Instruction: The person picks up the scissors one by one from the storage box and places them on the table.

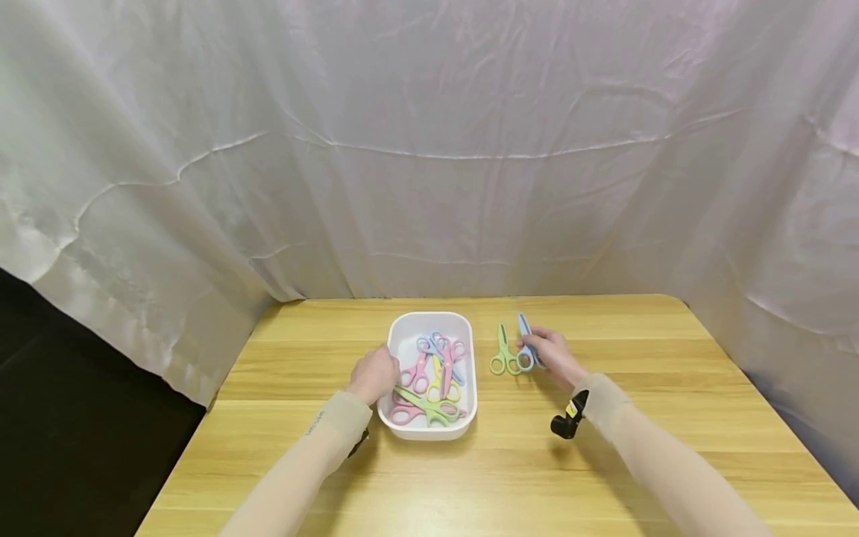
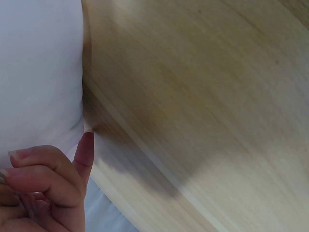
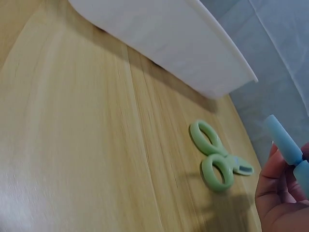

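While the right grip (image 1: 550, 354) is clamped on a blue pair of scissors (image 1: 523, 326), with the blade pointing away from the person, a loose green pair (image 1: 503, 349) lies on the table (image 1: 624, 350) just left of that grip, between it and the white tray (image 1: 429, 435). Farther left from the same grip stands the tray itself, its raised wall and the green pair both lying across the straight way into it. Inside the tray, scissors overlap in a heap: pink pairs (image 1: 447, 365), a yellow pair (image 1: 437, 366), a light blue pair (image 1: 459, 377) and, closest to the left grip (image 1: 374, 373), a lime-green pair (image 1: 417, 401). That left grip is at the tray's left side with fingers bent; whether they are clamped on the rim or only rest there, I cannot tell. Just nearer the person than the right grip, a black wrist camera (image 1: 567, 425) hangs at the cuff. Beyond both grips, a pale curtain (image 1: 429, 224) hangs behind the table's far edge.
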`<state>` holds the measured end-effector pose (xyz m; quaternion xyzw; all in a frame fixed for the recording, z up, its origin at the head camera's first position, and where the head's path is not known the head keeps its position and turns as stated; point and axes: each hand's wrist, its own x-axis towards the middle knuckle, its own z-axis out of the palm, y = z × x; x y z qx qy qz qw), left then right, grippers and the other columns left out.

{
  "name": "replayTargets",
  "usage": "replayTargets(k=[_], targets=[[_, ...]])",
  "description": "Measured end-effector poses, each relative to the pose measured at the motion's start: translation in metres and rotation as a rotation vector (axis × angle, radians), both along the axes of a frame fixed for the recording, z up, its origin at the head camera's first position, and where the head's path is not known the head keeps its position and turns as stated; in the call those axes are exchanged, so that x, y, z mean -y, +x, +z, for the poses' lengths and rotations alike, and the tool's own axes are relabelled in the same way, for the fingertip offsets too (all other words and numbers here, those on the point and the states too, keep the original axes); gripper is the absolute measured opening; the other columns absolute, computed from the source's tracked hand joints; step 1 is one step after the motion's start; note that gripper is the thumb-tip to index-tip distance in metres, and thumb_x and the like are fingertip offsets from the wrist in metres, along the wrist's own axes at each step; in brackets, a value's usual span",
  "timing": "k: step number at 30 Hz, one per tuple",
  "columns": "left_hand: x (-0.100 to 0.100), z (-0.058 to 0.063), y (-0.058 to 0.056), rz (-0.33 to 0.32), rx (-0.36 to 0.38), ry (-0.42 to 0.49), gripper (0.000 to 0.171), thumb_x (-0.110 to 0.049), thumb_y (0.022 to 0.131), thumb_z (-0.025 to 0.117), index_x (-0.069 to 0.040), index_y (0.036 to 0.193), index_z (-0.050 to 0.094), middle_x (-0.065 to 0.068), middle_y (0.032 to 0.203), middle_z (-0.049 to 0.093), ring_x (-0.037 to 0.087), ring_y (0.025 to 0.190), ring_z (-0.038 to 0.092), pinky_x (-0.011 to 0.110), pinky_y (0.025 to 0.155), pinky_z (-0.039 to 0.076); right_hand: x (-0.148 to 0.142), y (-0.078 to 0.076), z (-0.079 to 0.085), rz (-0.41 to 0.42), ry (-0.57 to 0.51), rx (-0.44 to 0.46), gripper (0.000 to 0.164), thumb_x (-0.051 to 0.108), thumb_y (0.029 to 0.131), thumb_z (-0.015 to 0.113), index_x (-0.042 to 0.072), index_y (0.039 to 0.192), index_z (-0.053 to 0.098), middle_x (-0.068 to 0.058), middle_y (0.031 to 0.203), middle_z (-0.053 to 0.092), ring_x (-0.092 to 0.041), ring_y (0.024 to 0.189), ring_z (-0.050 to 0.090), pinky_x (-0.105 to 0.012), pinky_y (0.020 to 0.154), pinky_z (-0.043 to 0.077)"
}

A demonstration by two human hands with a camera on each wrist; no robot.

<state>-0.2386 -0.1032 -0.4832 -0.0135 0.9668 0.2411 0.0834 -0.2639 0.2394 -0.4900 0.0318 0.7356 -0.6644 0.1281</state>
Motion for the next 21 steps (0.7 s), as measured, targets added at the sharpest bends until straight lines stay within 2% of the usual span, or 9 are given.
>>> replayTargets(k=[8,15,21], targets=[[0.0,0.0,0.002,-0.004,-0.002,-0.01,0.042,-0.019,0.101,0.046,0.008,0.131,0.054,0.021,0.109,0.068,0.028,0.085,0.064,0.039,0.073,0.057,-0.01,0.0,-0.003,0.005,-0.004,0.024,0.048,0.011,0.105,0.045,-0.019,0.141,0.036,0.0,0.097,0.064,-0.003,0.079,0.059,-0.02,0.073,0.053],[-0.001,0.002,0.001,-0.003,-0.001,0.005,0.042,-0.019,0.101,0.046,0.008,0.133,0.053,0.021,0.108,0.068,0.027,0.082,0.063,0.037,0.069,0.056,-0.021,-0.003,-0.006,0.001,0.008,0.058,0.051,0.007,0.103,0.044,-0.021,0.144,0.031,-0.01,0.104,0.063,-0.005,0.08,0.059,-0.019,0.073,0.053],[-0.001,0.0,0.0,-0.001,0.008,0.015,0.044,-0.019,0.101,0.046,0.008,0.136,0.051,0.021,0.109,0.068,0.026,0.082,0.063,0.036,0.067,0.055,-0.027,-0.002,-0.009,0.043,0.054,0.079,0.053,0.003,0.1,0.044,-0.023,0.144,0.028,-0.021,0.114,0.055,-0.009,0.082,0.058,-0.02,0.074,0.052]])
